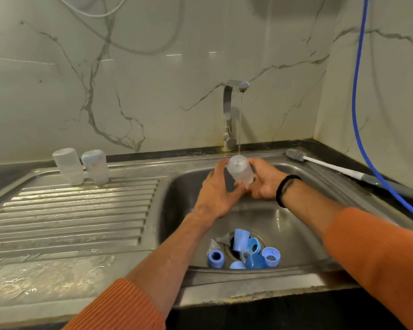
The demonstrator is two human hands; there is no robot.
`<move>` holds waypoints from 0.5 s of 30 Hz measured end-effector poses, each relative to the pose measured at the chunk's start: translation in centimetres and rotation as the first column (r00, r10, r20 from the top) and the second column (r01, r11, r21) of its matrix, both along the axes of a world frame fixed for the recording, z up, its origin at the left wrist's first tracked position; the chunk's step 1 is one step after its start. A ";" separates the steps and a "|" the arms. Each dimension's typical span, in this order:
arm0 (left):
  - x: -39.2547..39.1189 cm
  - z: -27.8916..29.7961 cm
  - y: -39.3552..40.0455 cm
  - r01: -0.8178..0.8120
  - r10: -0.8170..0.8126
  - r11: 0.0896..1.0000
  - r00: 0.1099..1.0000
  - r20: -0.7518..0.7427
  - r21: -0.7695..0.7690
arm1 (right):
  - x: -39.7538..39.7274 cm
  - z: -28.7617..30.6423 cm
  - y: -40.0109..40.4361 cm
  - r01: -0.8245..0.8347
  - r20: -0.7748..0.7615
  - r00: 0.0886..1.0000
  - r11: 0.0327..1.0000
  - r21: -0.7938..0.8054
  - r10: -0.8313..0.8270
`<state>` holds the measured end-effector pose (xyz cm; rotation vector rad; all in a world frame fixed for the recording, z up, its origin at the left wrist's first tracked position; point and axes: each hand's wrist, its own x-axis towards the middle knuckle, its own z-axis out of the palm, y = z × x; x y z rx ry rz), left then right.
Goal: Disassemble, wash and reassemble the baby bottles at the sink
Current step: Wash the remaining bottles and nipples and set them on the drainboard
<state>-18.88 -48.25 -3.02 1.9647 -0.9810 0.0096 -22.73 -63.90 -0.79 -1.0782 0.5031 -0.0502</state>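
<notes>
Bottle body (240,171) under the faucet (231,115) stream, base up, long axis tilted; left hand (218,189) and right hand (262,181) fingers wrapped round it from either side.

Head-worn wide view, forward and down, close over the sink (296,177).

Both hands (239,186) around a clear bottle (240,170) under the running tap (229,115).
</notes>
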 end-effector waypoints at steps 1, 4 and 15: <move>0.0 0.0 -0.1 -0.009 0.010 1.000 1.000 0.015 -0.018 | -0.1 -0.3 0.2 -0.038 0.010 0.999 0.999 0.021 0.038; 0.4 0.4 -0.7 -0.032 0.030 0.994 0.999 -0.017 -0.105 | 0.0 -1.0 0.3 -0.061 -0.048 0.997 0.998 0.012 0.062; 5.7 2.3 -10.2 -0.311 -0.019 0.918 0.586 -0.810 -0.247 | 0.1 -1.4 0.5 0.161 0.166 0.983 0.817 -0.554 -0.081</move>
